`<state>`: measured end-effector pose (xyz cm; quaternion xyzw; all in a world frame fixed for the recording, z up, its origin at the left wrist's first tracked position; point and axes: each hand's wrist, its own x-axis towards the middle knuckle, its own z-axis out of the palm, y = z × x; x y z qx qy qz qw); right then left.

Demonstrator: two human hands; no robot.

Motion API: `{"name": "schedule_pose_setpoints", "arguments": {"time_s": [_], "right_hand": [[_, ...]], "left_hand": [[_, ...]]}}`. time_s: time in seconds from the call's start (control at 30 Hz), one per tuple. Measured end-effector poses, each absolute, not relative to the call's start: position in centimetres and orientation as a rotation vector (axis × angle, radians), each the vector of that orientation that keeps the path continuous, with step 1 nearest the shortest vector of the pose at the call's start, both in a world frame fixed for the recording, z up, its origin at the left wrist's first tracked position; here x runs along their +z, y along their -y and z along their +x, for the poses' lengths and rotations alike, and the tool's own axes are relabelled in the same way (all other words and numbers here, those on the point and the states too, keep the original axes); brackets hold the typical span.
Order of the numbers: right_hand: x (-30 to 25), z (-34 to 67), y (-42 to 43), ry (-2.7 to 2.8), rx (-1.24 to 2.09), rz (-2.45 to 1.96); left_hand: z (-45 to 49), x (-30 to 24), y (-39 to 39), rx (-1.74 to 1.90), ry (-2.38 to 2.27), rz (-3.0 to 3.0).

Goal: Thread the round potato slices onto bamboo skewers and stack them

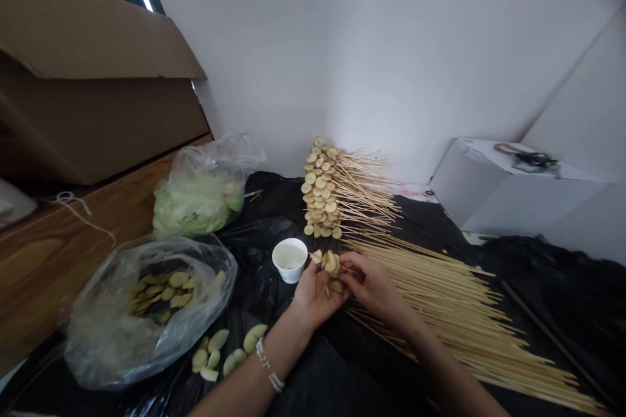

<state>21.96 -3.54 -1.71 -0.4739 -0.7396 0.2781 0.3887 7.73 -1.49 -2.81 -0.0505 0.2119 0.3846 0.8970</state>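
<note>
My left hand, with beaded bracelets at the wrist, cups several potato slices in its curled fingers. Close against it, my right hand pinches at the slices' right side, seemingly on a thin skewer that is mostly hidden by the fingers. Just left of the hands stands a white paper cup with pale content. Beyond them rises a stack of skewered potato slices, its sticks pointing right. Many bare bamboo skewers lie spread beneath and beside my right forearm.
Loose slices lie on black plastic sheeting near my left forearm. An open clear bag holds more slices; behind it sits a bag of pale green vegetables. A cardboard box stands left, a white box right.
</note>
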Motion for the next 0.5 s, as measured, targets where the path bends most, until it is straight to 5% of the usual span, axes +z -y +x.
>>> {"name": "schedule_pose_setpoints", "arguments": {"time_s": [0.5], "right_hand": [[-1.0, 23.1, 3.3, 1.83, 0.491, -1.273]], "left_hand": [[7.5, -2.9, 1.6, 0.662, -0.638, -0.057]]}}
